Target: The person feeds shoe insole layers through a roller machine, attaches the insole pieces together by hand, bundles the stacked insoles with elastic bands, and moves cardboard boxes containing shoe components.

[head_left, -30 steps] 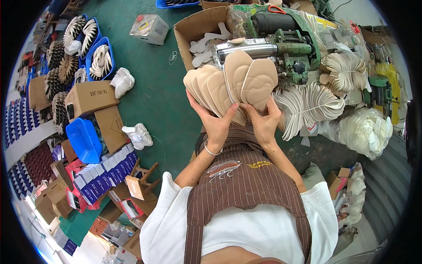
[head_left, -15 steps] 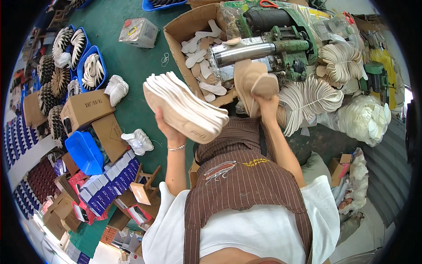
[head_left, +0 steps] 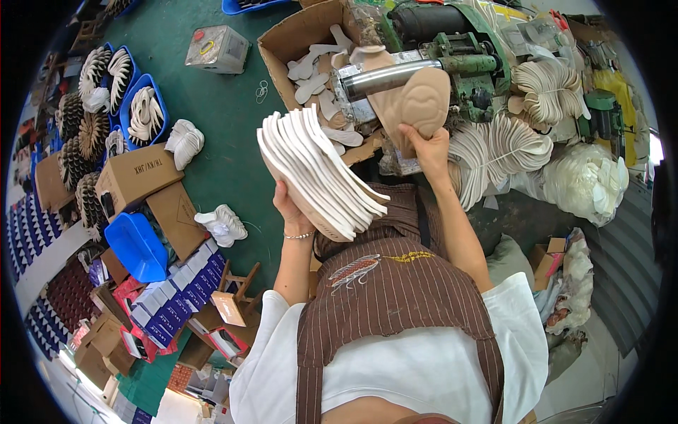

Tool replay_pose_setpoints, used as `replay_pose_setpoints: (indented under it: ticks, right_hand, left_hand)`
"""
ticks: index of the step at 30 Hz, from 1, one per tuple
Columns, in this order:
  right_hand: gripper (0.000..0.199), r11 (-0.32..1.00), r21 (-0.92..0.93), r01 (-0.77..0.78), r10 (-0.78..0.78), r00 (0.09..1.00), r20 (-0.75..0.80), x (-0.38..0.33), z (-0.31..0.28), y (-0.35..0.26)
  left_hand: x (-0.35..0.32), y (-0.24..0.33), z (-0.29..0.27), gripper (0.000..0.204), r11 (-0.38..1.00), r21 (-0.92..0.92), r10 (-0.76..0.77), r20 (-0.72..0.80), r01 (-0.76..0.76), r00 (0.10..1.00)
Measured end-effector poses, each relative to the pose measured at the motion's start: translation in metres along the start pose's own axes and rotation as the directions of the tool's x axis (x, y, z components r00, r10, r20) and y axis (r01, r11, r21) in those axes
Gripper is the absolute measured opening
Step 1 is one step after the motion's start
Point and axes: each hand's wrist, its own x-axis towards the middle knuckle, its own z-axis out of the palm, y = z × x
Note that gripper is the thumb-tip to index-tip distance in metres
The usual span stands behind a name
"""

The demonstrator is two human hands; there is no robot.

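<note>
My left hand point(head_left: 289, 212), in front of my apron, is closed around a thick stack of insoles point(head_left: 318, 169) with white edges and beige faces, held tilted. Between the thumb and fingers of my right hand point(head_left: 429, 150) is a beige insole point(head_left: 426, 99) with moulded contour lines, its broad end upward. Another beige insole point(head_left: 387, 116) lies partly behind it and shows on both sides of the shiny metal roller point(head_left: 395, 79) of a green machine point(head_left: 472, 65). Whether my right fingers also touch that second insole is hidden.
Left of the machine stands a cardboard box point(head_left: 282, 39) of loose insoles. Fanned insole bundles point(head_left: 494, 152) and a clear plastic bag point(head_left: 583, 187) lie to the right. A metal can point(head_left: 217, 49), blue tubs point(head_left: 138, 247) and cartons point(head_left: 140, 173) stand on the green floor at left.
The stack in my left hand has shifted right and turned, showing more white edges. My right hand has raised and turned its insole upright in front of the roller.
</note>
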Motion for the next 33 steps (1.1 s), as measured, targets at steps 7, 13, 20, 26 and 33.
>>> replay_pose_setpoints:
  ticks: [7, 13, 20, 26, 33]
  right_hand:
    - [0.029, 0.898, 0.12, -0.424, 0.389, 0.89, 0.238, 0.004, -0.007, 0.022]
    - [0.041, 0.951, 0.162, -0.263, 0.166, 0.877, 0.45, -0.011, 0.031, -0.019]
    - [0.039, 0.929, 0.233, -0.287, 0.131, 0.846, 0.517, -0.033, 0.019, -0.035]
    - [0.032, 0.754, 0.334, -0.565, 0.331, 0.767, 0.55, -0.032, 0.007, -0.025]
    - [0.026, 0.624, 0.517, -0.585, 0.381, 0.806, 0.452, -0.043, -0.002, 0.021]
  left_hand:
    - [0.0, -0.012, 0.033, 0.068, 0.997, 0.058, -0.031, -0.191, 0.043, 0.981]
    - [-0.002, -0.025, 0.04, 0.064, 0.996, 0.052, -0.071, -0.067, 0.075, 0.995]
    - [-0.002, -0.024, 0.061, 0.064, 0.963, 0.268, -0.04, 0.036, 0.029, 0.999]
    - [-0.002, -0.033, 0.067, 0.064, 0.968, 0.247, -0.034, -0.004, 0.034, 0.999]
    - [-0.006, -0.045, 0.064, 0.061, 0.99, 0.127, -0.035, -0.161, 0.056, 0.986]
